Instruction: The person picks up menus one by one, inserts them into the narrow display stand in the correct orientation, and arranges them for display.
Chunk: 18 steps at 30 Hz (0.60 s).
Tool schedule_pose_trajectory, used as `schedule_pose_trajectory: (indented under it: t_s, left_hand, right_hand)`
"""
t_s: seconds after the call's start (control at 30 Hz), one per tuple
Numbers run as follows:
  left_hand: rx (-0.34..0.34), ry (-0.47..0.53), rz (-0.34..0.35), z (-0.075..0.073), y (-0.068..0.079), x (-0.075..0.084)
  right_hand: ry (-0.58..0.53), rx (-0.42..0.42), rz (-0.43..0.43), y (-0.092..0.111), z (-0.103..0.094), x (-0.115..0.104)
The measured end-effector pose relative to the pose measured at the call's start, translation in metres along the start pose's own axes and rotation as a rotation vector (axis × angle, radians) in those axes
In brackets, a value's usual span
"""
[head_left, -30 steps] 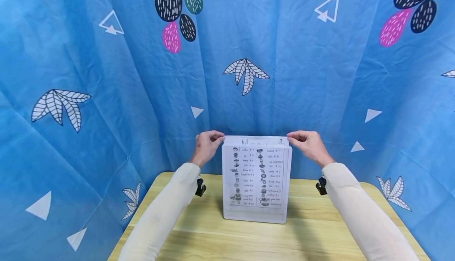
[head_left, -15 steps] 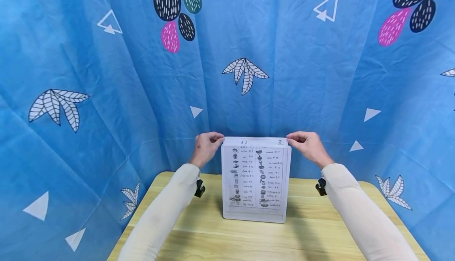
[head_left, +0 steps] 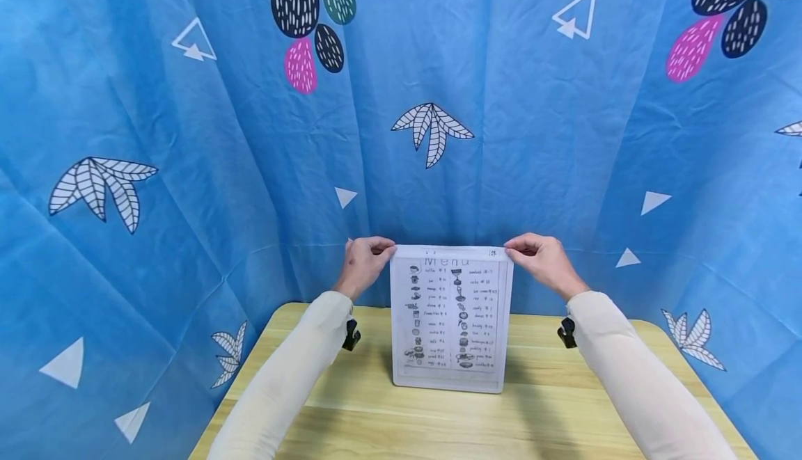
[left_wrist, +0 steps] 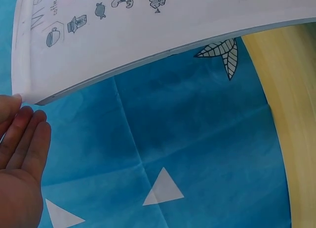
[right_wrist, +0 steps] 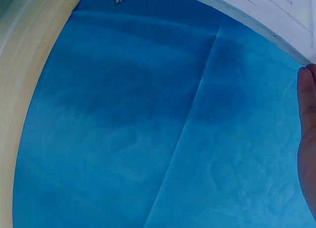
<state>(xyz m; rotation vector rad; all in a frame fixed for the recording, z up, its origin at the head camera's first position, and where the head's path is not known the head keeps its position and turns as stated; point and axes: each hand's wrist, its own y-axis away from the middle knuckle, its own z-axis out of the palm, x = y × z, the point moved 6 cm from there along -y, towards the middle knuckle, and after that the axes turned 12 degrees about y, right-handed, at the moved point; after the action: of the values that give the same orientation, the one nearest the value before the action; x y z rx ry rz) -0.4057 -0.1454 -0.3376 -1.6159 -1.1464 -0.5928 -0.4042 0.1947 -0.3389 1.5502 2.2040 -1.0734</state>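
Note:
A white sheet of paper, headed "Menu" and filled with small drawings and prices, sits almost entirely inside a clear upright sign holder on the table. The sheet's top strip shows just above the holder's upper edge. My left hand pinches the top left corner between thumb and fingers; the left wrist view has the thumb on that corner. At the opposite corner my right hand pinches the sheet too. Only part of that hand's fingers shows in the right wrist view, right at the corner.
The holder stands on a light wooden table with rounded back corners. Blue patterned curtain hangs close behind and along both sides. A black wrist device shows under the left sleeve, another under the right.
The menu sheet has slid down into the holder, and its "Menu" heading now shows through the front. Both hands have moved slightly down with it. The holder has stayed in place.

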Motion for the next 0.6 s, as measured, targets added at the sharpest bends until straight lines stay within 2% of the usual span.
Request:
schedule_pose_trajectory:
  t_s: [0.6]
  left_hand:
    - [-0.037,-0.06,0.026,0.004,0.0038,-0.005]
  right_hand:
    - [0.002,-0.01,-0.055,0.0051,0.0076,0.0018]
